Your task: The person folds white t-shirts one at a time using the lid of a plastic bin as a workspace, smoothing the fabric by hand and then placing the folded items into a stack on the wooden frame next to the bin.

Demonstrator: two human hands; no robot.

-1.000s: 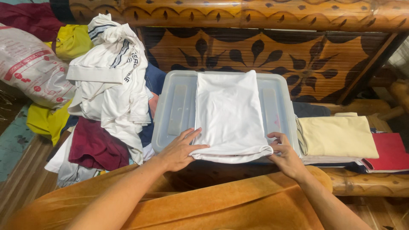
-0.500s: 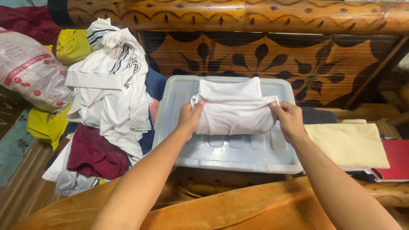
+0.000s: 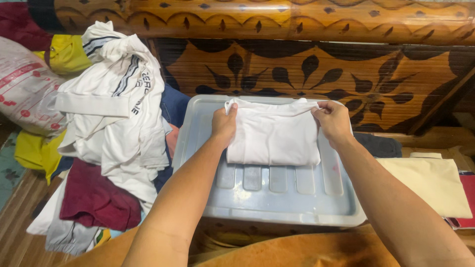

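— On top of the pale plastic bin lid (image 3: 277, 198), at twelve o'clock from where the person sits, the white garment (image 3: 272, 133) is now folded in half. A second ago it lay long, reaching the near rim; half a second ago its near edge was in the air.

— So the fold has landed?

— Looks like it. The near edge has been carried up to the far edge, and the near half of the lid shows bare ribs now. As a judgement: one fold finished, cloth shorter and thicker.

— Are the hands off it?

— No. The left hand (image 3: 223, 123) pinches the top corner at eleven o'clock, the right hand (image 3: 334, 121) pinches the one at one o'clock, both closed on the cloth.

— Anything you can't make out?

— The fingertips are tucked under the fabric (so how deep they grip, I can't tell). The heap of clothes (image 3: 114, 123) at nine o'clock hides whatever lies beneath it. The cream folded cloth (image 3: 430, 185) at three o'clock runs toward the frame's edge, and the bin's body below the lid is out of sight behind the orange cloth (image 3: 297, 249).
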